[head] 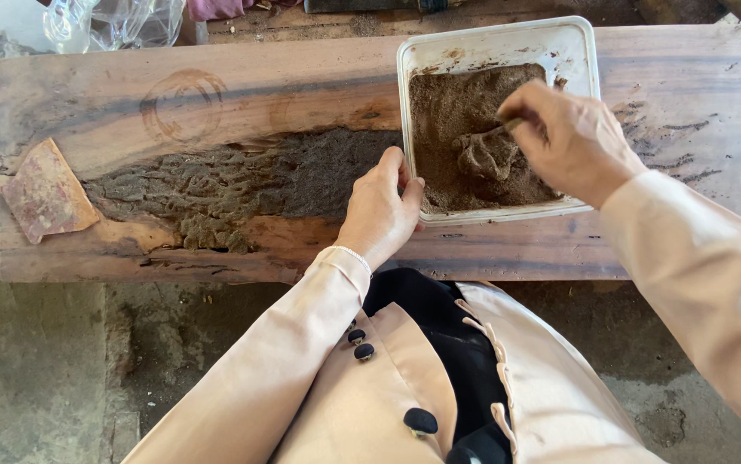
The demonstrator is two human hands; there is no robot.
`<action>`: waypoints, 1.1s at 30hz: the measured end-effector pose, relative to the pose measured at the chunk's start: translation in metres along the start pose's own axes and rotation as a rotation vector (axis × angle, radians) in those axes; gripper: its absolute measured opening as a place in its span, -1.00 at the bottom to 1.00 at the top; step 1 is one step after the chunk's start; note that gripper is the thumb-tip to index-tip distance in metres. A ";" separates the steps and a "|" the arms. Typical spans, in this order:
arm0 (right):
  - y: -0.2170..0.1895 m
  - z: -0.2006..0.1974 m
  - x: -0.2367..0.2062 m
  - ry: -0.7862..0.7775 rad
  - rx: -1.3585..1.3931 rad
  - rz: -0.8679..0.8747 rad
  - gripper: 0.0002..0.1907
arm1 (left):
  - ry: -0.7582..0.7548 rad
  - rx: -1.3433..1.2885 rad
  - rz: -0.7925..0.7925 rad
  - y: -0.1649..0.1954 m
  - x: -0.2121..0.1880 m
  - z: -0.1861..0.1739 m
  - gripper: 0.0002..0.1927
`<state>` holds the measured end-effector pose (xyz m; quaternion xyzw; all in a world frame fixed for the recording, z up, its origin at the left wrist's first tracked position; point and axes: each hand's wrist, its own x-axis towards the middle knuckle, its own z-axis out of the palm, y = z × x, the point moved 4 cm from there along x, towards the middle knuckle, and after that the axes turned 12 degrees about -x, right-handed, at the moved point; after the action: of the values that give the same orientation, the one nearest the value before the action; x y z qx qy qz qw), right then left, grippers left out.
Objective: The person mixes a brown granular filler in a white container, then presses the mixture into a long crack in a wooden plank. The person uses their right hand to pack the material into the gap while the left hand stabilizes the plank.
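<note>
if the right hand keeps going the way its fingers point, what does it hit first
The right hand points down and left into the white tub, so it would probably first meet the darker clump lying in the brown powder. Depth is hard to judge; its fingertips may already be touching it.

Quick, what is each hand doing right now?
Left hand: gripping the rim of the white square plastic tub.
Right hand: closed on a small tool, digging brown paste.

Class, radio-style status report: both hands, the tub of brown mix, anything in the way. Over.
Left hand gripping white tub at its near-left rim. Right hand inside, working brown mix with a small tool, mostly hidden. Nothing blocking; filler patch on plank alongside.
</note>
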<state>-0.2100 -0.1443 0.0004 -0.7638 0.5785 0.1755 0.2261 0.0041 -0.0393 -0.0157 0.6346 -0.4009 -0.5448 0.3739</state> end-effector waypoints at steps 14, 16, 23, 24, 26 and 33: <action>-0.017 -0.006 0.010 0.247 0.021 -0.046 -0.58 | 0.036 0.010 0.048 0.002 -0.001 0.001 -0.78; -0.010 -0.014 0.014 0.412 -0.008 -0.060 -0.58 | 0.026 0.011 0.035 0.002 -0.001 0.001 -0.79; -0.040 0.020 -0.007 1.049 -0.873 -0.424 -0.20 | 0.030 0.017 0.039 0.003 -0.002 0.001 -0.79; -0.042 0.019 -0.007 1.067 -0.891 -0.435 -0.24 | 0.038 0.028 0.042 0.003 -0.002 0.000 -0.78; -0.040 0.014 0.003 0.782 -0.772 -0.431 -0.33 | 0.026 0.021 0.051 0.003 -0.002 0.000 -0.79; -0.010 -0.025 0.025 0.298 -0.027 -0.034 -0.56 | 0.024 0.009 0.011 0.004 -0.001 0.001 -0.79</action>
<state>-0.1934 -0.1759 0.0088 -0.7942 0.5901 0.0640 0.1304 0.0030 -0.0397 -0.0121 0.6406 -0.4023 -0.5331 0.3789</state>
